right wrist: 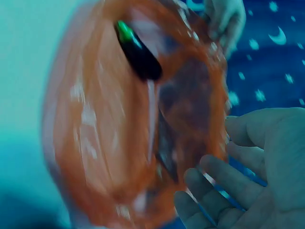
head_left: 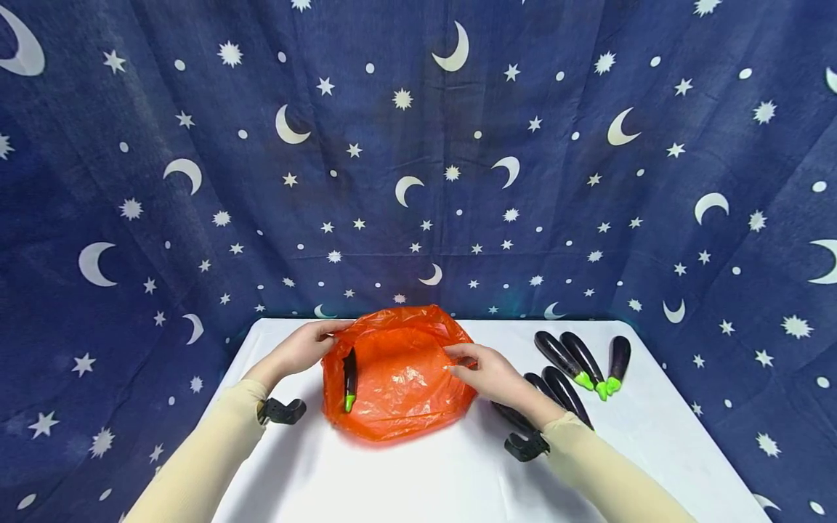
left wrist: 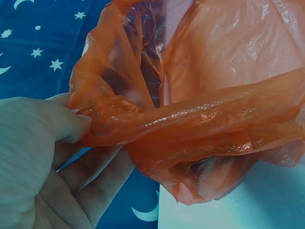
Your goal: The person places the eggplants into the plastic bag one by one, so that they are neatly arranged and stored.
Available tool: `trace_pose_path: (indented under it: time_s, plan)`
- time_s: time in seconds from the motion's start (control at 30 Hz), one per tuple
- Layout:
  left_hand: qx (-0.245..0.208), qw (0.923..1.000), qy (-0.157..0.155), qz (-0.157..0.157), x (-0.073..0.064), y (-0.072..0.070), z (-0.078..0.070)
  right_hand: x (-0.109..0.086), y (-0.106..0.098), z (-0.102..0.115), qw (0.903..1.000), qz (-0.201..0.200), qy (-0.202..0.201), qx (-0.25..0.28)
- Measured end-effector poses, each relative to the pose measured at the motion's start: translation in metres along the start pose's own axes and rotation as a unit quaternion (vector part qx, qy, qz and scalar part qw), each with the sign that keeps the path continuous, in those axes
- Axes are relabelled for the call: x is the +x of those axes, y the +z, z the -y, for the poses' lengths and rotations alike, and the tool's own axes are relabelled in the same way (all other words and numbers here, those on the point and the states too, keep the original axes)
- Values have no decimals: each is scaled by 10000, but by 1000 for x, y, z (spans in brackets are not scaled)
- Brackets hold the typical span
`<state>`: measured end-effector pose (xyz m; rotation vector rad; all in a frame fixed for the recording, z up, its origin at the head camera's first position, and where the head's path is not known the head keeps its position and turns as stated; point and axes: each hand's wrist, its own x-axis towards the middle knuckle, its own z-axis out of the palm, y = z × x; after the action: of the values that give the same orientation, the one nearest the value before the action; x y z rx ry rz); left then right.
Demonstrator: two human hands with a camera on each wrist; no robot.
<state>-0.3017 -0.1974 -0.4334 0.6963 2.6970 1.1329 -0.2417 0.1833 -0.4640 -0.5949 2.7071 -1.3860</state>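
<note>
An orange plastic bag (head_left: 412,378) stands with its wide mouth spread on the table, facing me. One dark eggplant (head_left: 351,374) with a bright green stem end lies inside at the left; the right wrist view shows the same eggplant (right wrist: 140,57). My left hand (head_left: 306,350) pinches the bag's left rim between thumb and fingers, and folded film (left wrist: 157,124) runs from that grip. At the right rim is my right hand (head_left: 492,374), its fingers (right wrist: 233,183) loosely bent and spread, the thumb tip right at the bag's edge.
Three eggplants (head_left: 584,359) lie at the back right of the white table (head_left: 418,483). More eggplants (head_left: 567,392) lie beside my right forearm, partly hidden under it. A dark blue cloth (head_left: 366,145) with moons and stars hangs behind the table.
</note>
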Motion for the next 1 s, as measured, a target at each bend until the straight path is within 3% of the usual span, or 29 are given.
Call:
trace_pose_path:
  time_s: [0.1,0.3,0.43,0.73,1.0]
  plan:
    - [-20,9999,-115,22,-1,-1,1,-9,-23,-7,9998,-195,-68,-5]
    - [-48,10000,4,-73,-5,-4,5,-22,-63,-19,9974,-574,-87,-425]
    - [-108,9999,-56,-121,-6,-5,7,-30,-84,-35,9942,-788,208,-706]
    - [-614,9977,220,159,2,3,8,-61,-127,-73,9812,-1140,1336,-799]
    - [-361,9987,115,343,2,0,8,-79,-152,-99,9690,-1584,1609,-1002]
